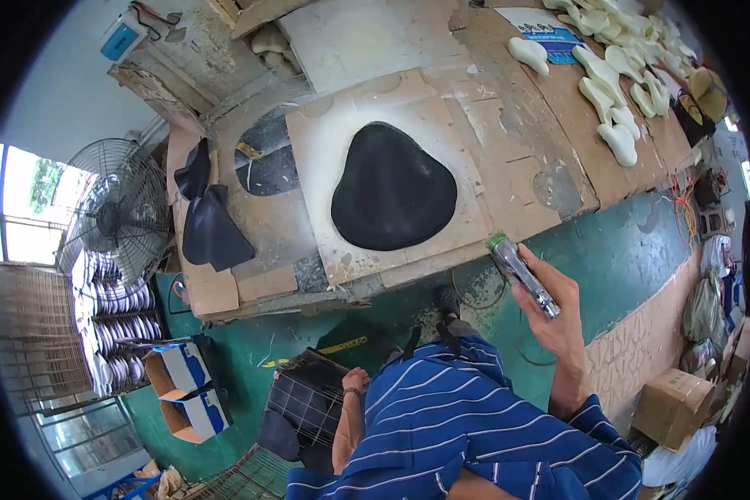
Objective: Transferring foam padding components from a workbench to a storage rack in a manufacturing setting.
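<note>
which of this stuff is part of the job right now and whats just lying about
Seemingly part of the job:
silver tool, in the right hand
black pad, on the cardboard in front

Seemingly just about:
fan, at the left
brown box, at the right
blue-and-white carton, on the floor

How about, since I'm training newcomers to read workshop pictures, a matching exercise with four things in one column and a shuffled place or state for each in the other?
Column one:
1. The right hand
2. The black rounded piece
3. The wire-caged fan
4. The cream-coloured pieces

Column two:
A. To the left of the table
B. Grouped toward the table's far right end
C. Gripping a silver-coloured tool
D. Lying on a cardboard sheet with whitish residue around it

Right pairs: 1-C, 2-D, 3-A, 4-B.
</note>
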A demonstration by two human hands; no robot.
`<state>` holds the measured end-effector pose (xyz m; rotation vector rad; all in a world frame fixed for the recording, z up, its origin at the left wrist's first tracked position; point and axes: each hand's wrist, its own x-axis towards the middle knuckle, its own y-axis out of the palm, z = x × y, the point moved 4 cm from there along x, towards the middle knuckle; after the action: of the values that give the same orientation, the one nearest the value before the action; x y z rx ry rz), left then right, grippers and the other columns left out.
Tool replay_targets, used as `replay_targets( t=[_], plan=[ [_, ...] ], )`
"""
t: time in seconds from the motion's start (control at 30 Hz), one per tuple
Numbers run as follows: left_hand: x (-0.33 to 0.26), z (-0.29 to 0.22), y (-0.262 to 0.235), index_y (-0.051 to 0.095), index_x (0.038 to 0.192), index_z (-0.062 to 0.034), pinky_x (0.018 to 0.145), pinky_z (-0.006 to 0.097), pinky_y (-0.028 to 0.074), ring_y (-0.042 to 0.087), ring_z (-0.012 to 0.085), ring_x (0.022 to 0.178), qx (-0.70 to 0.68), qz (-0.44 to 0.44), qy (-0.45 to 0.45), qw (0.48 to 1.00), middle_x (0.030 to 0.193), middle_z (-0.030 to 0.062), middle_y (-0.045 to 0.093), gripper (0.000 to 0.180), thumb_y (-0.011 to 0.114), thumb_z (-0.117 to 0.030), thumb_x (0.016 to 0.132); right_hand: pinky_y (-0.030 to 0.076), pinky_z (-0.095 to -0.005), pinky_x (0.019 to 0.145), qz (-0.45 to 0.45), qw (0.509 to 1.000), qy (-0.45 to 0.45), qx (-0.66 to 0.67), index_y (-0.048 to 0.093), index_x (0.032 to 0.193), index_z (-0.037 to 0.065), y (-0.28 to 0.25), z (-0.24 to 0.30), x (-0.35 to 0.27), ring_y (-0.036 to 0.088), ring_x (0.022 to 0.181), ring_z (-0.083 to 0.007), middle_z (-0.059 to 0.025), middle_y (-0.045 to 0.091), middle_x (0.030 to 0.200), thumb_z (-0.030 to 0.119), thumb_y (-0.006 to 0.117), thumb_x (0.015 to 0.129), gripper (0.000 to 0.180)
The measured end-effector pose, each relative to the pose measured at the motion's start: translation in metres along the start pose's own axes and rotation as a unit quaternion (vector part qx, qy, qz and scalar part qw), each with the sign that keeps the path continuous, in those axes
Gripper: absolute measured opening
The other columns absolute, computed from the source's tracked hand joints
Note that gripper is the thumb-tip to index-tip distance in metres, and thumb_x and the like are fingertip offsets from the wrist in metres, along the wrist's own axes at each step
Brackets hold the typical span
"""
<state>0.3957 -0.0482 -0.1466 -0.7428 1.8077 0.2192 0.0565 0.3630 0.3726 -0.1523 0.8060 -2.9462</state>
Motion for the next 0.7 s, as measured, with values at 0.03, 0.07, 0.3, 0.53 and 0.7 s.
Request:
replay_targets(
  t=[0.03,0.07,0.3,0.53,0.7],
  plan=[
    [0.002,-0.005,0.003,0.066,0.132,-0.0061,0.066,0.04,0.058,0.069,0.0207,0.074,-0.017,0.026,-0.006,1.0,0.094,0.0053,0.073,0.034,0.06,-0.004,0.098,0.056,-0.0368,0.084,-0.001,1.0,0.002,0.003,0.064,0.141,0.0,0.0,0.003,-0.001,0.074,0.095,-0.035,-0.0214,0.074,0.111,-0.004,0.078,0.083,0.06],
    [0.003,-0.008,0.004,0.065,0.134,-0.0067,0.066,0.041,0.058,0.069,0.0206,0.074,-0.038,0.05,-0.011,0.998,0.095,0.0052,0.073,0.036,0.06,-0.004,0.098,0.056,-0.0362,0.083,0.011,1.0,-0.029,0.002,0.065,0.141,0.0,0.001,0.008,0.001,0.074,0.094,-0.0343,-0.021,0.074,0.11,-0.004,0.078,0.084,0.059],
    [-0.017,-0.058,0.027,0.061,0.14,-0.0053,0.065,0.043,0.064,0.073,0.0207,0.08,0.027,0.014,0.03,0.999,0.102,0.0089,0.074,0.04,0.065,-0.006,0.099,0.056,-0.0355,0.083,0.0,1.0,-0.016,-0.005,0.066,0.14,-0.001,-0.007,0.016,-0.006,0.074,0.093,-0.0319,-0.0212,0.075,0.109,-0.004,0.077,0.085,0.056],
    [-0.011,-0.043,0.021,0.063,0.139,-0.0065,0.069,0.043,0.063,0.072,0.0204,0.081,0.04,0.021,0.019,0.999,0.101,0.0075,0.074,0.04,0.065,-0.007,0.099,0.056,-0.037,0.083,0.11,0.991,0.028,-0.066,0.066,0.14,0.001,-0.023,0.003,-0.034,0.074,0.092,-0.0343,-0.0223,0.075,0.112,-0.004,0.079,0.083,0.059],
    [-0.013,-0.024,0.022,0.065,0.138,-0.0078,0.067,0.042,0.06,0.071,0.0204,0.079,0.109,0.014,-0.019,0.994,0.098,0.0056,0.074,0.039,0.062,-0.008,0.099,0.056,-0.0365,0.084,0.029,0.999,0.006,-0.024,0.066,0.139,0.0,-0.026,0.008,-0.032,0.073,0.094,-0.0381,-0.024,0.073,0.11,-0.005,0.077,0.081,0.06]
  ],
)
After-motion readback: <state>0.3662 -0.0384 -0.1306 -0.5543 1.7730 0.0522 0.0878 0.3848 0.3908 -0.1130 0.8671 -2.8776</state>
